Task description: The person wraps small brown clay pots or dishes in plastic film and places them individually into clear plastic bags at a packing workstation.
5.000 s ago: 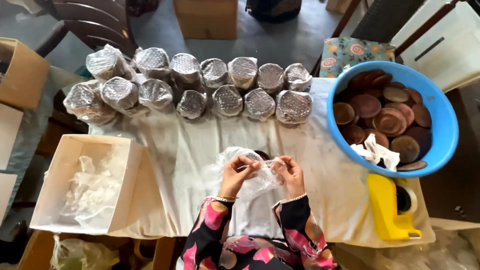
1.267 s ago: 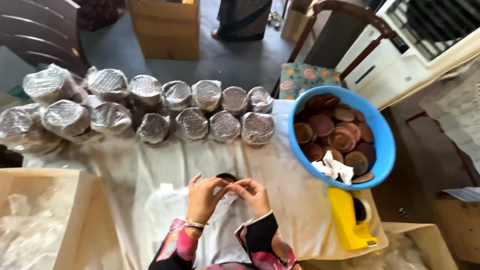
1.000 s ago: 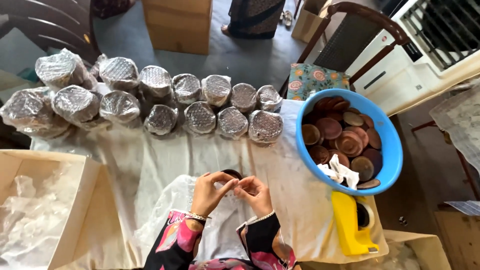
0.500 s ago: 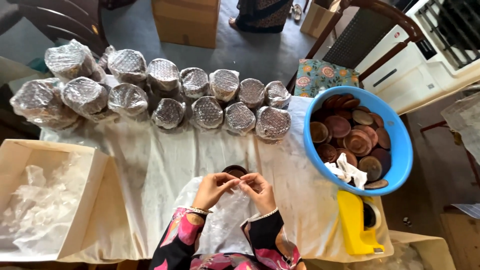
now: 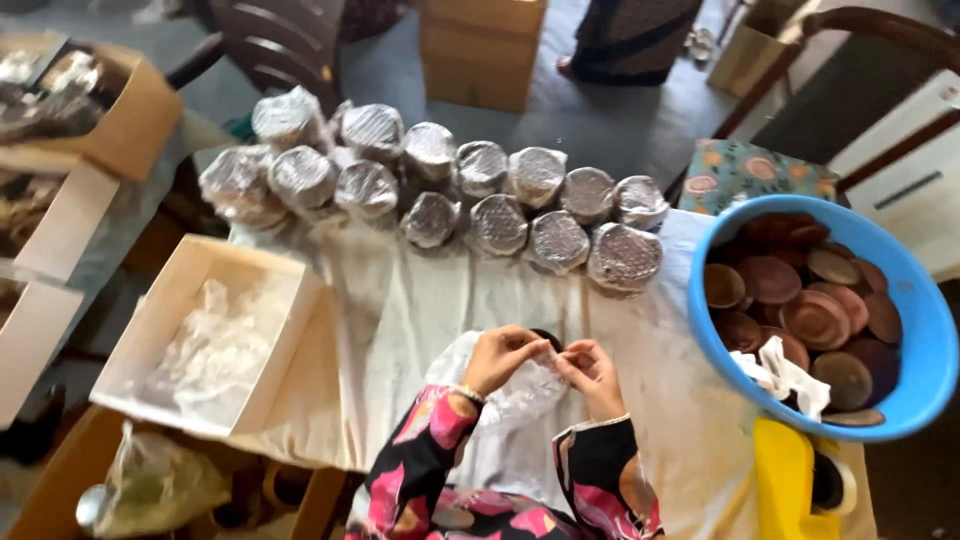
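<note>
My left hand [image 5: 503, 357] and my right hand [image 5: 592, 376] meet near the table's front edge, both pinching a sheet of clear bubble wrap [image 5: 495, 398] that drapes down toward my lap. A small dark round dish [image 5: 547, 338] peeks out just behind my fingertips, mostly hidden by them. Both sleeves are black with pink flowers.
Two rows of bubble-wrapped round bundles [image 5: 497, 224] line the far side of the white-clothed table [image 5: 400, 310]. A blue tub [image 5: 925, 400] of brown clay dishes sits at right, a yellow tape dispenser [image 5: 790, 485] below it. A white box [image 5: 170, 300] with plastic stands at left. Cardboard boxes and a person stand beyond.
The view has swung left, so the tub and dispenser sit nearer the right edge. My hands stay together on the bubble wrap at the dish, fingers shifting slightly.
</note>
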